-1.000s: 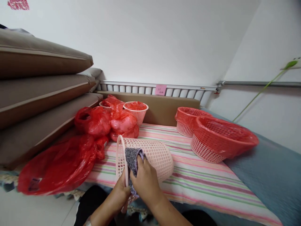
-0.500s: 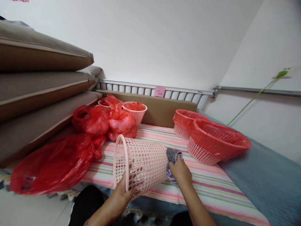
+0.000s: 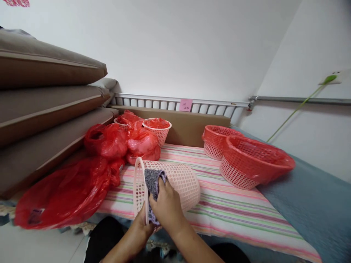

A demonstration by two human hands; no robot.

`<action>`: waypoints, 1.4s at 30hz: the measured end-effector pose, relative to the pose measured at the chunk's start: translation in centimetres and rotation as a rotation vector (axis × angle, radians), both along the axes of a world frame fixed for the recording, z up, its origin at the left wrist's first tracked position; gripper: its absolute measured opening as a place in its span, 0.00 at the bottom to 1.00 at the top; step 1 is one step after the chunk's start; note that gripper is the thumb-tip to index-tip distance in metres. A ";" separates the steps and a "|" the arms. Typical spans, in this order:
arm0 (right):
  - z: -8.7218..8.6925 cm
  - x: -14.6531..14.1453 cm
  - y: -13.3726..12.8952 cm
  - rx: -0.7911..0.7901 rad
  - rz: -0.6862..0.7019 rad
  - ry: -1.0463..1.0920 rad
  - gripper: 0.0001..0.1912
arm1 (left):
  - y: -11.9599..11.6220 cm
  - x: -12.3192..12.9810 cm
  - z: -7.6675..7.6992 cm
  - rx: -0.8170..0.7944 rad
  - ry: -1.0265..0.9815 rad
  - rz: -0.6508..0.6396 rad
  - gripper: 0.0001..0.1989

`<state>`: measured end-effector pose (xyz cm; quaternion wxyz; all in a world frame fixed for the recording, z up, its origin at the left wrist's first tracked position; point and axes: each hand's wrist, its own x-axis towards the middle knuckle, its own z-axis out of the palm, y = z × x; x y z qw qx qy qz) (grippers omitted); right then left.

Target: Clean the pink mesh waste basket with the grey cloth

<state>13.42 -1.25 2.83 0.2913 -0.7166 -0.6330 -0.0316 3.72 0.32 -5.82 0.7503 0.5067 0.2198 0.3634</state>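
Observation:
A pale pink perforated plastic wastebasket point(image 3: 183, 180) lies on its side, its open mouth turned to the left. My left hand point(image 3: 138, 228) grips the rim at the lower near edge, some fingers hidden inside the basket. In my right hand point(image 3: 167, 204) is a grey cleaning cloth point(image 3: 152, 180) with a purple edge, pressed against the basket's outer side close to the rim. The right fingers are bent over the cloth. Beneath the basket is a striped cloth cover point(image 3: 233, 215).
Red plastic bags point(image 3: 68, 193) lie at the left beside stacked cushions point(image 3: 49, 98). A basket with a red bag point(image 3: 161, 135) stands at the back. Two red-lined baskets point(image 3: 238, 175) are at the right. A radiator point(image 3: 153, 102) runs along the wall.
My right hand has moved the cloth left along the basket, from its base end to near the rim. My left hand keeps hold of the rim.

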 end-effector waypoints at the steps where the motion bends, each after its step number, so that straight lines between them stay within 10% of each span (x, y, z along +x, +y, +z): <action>1: -0.1 0.3 0.0 -0.003 -0.011 -0.012 0.20 | -0.1 0.1 0.1 0.014 0.013 0.027 0.41; 18: -0.5 2.2 0.1 -0.088 -0.090 -0.124 0.22 | 0.9 0.7 4.7 0.065 -0.041 0.092 0.45; 31: -2.9 16.3 1.0 -0.374 -0.598 0.070 0.21 | 0.0 0.5 2.7 0.007 -0.022 0.027 0.51; 35: -2.1 14.2 1.6 -0.346 -0.523 0.179 0.22 | -0.2 0.5 2.4 0.025 -0.018 -0.001 0.50; 42: 0.8 2.0 1.7 -0.076 -0.061 0.078 0.23 | 0.1 0.3 1.2 0.074 0.026 0.115 0.48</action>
